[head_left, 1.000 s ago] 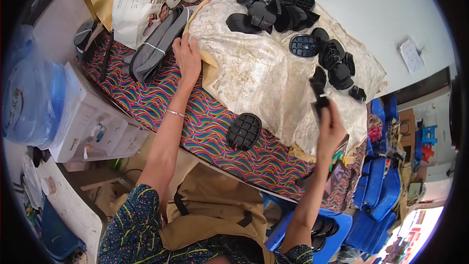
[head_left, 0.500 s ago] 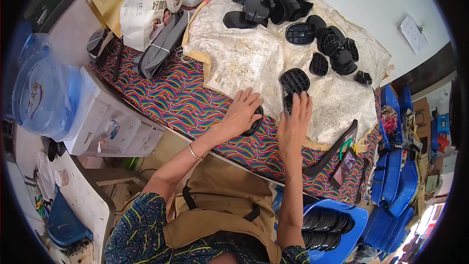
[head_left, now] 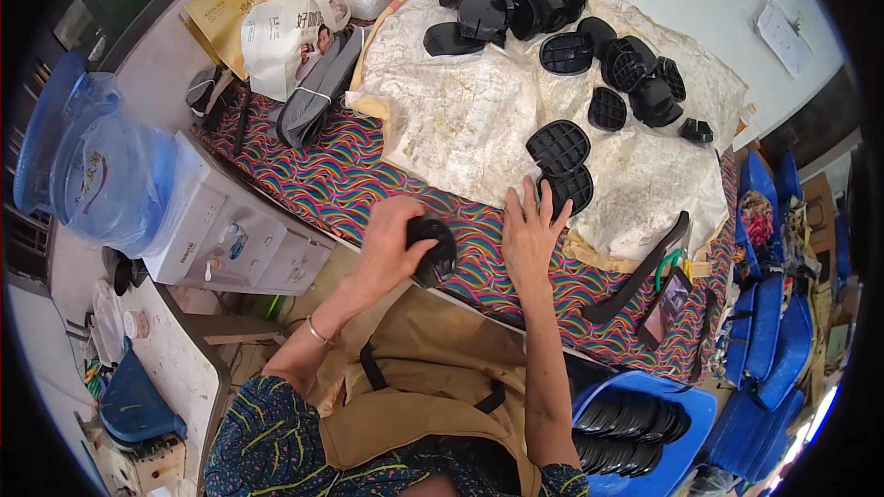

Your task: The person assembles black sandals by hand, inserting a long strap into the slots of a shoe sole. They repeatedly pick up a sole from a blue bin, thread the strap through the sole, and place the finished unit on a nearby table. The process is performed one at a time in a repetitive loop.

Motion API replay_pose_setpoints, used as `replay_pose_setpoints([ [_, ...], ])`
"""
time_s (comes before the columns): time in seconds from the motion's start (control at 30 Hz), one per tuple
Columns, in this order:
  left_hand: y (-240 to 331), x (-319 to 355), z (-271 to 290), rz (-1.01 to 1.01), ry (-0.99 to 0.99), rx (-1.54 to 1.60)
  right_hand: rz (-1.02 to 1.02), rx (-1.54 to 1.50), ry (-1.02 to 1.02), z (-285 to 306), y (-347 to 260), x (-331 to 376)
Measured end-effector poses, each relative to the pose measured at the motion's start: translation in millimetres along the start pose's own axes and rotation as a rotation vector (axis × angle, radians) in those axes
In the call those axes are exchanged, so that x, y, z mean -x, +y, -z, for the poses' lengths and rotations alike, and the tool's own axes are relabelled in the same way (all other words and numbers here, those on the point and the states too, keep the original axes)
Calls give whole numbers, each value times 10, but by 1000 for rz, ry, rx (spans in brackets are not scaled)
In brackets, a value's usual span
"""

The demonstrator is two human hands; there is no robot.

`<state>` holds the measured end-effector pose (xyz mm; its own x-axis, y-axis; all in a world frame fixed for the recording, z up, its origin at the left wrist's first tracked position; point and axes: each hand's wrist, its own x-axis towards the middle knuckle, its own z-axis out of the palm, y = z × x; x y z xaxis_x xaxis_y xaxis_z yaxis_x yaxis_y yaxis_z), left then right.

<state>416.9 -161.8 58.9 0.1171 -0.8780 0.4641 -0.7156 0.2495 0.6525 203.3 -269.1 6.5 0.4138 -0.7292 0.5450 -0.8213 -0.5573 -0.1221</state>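
One head-worn fisheye camera looks steeply down from above the person's chest, facing forward over the striped table (head_left: 304, 179), close in. Forearms enter from the lower edge; straight lines bow toward the dark rim.

Person wears a tan apron (head_left: 405, 377) with dark straps and a buckle, over a dark blue garment (head_left: 276, 437) patterned in green and yellow. Thin bracelet (head_left: 318, 333) on left wrist, at 7 o'clock from left hand (head_left: 391, 244). Forearms bare.
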Motion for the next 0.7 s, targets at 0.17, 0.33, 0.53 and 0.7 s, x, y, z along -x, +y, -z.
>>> replay_pose_setpoints([
  [0.17,-277,292,350,566,132,420,37,-91,36,128,-24,-19],
  [0.33,-290,393,232,876,244,1053,79,-212,168,228,45,21],
  [0.53,-110,312,-114,808,352,1302,-133,-209,343,662,166,362],
  [0.7,-60,372,-385,705,384,918,-612,87,208,1072,522,843],
])
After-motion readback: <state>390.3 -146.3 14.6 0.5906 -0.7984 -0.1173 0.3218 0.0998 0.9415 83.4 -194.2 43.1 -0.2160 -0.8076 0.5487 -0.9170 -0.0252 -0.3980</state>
